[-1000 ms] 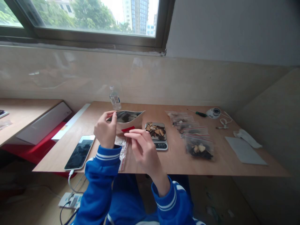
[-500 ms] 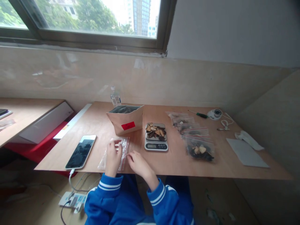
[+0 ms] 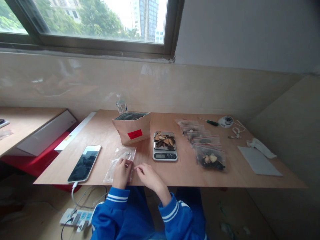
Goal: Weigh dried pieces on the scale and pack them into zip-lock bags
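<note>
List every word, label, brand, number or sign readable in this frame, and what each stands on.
No text can be read with certainty.
Red label on the brown pouch: any marks are too faint to read.
Display on the scale: digits too small to read.
Buttons on the scale: markings too small.
Label on the bottle: print blurred.

Left hand over clear bags, right hand beside, scale — loaded
</note>
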### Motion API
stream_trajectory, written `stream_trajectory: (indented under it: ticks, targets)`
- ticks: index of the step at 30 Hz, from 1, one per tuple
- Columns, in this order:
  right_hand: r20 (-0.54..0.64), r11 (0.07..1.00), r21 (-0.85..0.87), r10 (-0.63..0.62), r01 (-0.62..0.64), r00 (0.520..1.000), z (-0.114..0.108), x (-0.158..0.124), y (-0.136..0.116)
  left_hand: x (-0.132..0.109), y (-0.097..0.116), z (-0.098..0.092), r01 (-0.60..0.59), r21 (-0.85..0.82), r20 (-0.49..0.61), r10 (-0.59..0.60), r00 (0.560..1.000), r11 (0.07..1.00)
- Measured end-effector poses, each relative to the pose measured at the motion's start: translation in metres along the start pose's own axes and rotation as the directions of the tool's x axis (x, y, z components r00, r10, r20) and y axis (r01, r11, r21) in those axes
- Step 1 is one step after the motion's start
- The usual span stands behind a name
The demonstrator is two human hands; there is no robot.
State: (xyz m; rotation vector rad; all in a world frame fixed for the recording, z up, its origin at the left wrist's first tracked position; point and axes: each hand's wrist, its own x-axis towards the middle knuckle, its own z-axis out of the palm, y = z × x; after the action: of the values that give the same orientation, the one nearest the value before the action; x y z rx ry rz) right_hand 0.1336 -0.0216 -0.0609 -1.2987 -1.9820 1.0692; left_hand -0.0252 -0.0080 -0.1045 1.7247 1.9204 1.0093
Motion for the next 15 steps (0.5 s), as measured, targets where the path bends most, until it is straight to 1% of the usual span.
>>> stream_trajectory:
  ticks: [3, 5, 7, 8, 10, 12, 13, 15]
  targets:
    - [0.010, 1.000, 0.021, 0.007, -0.007, 1.000, -0.002, -0.003, -0.005, -0.002, -0.002, 0.004, 0.049, 0.058, -0.050, -0.047, 0.998, 0.997]
    - [0.011, 0.999, 0.046, 0.018, -0.018, 1.000, -0.002, -0.004, -0.007, -0.003, -0.002, 0.006, 0.076, 0.068, -0.070, -0.071, 0.995, 0.995]
    - [-0.021, 0.995, 0.086, 0.055, -0.053, 0.998, 0.000, -0.004, -0.006, -0.005, 0.000, 0.005, 0.093, 0.026, -0.086, -0.091, 0.992, 0.995]
    - [-0.056, 0.991, 0.110, 0.088, -0.082, 0.995, 0.002, -0.004, -0.005, -0.007, 0.003, 0.004, 0.098, -0.015, -0.092, -0.099, 0.991, 0.995]
    - [-0.145, 0.976, 0.167, 0.165, -0.140, 0.976, 0.007, -0.001, -0.001, -0.010, 0.013, 0.000, 0.096, -0.119, -0.089, -0.107, 0.990, 0.988]
    - [-0.213, 0.954, 0.256, 0.214, -0.157, 0.953, 0.010, 0.003, 0.003, -0.014, 0.028, -0.004, 0.077, -0.217, -0.077, -0.096, 0.992, 0.973]
    - [-0.222, 0.937, 0.323, 0.214, -0.136, 0.951, 0.011, 0.005, 0.005, -0.017, 0.036, -0.006, 0.062, -0.262, -0.070, -0.083, 0.994, 0.963]
    - [-0.197, 0.876, 0.478, 0.177, -0.063, 0.964, 0.010, 0.007, 0.006, -0.021, 0.052, -0.007, 0.038, -0.339, -0.053, -0.059, 0.997, 0.940]
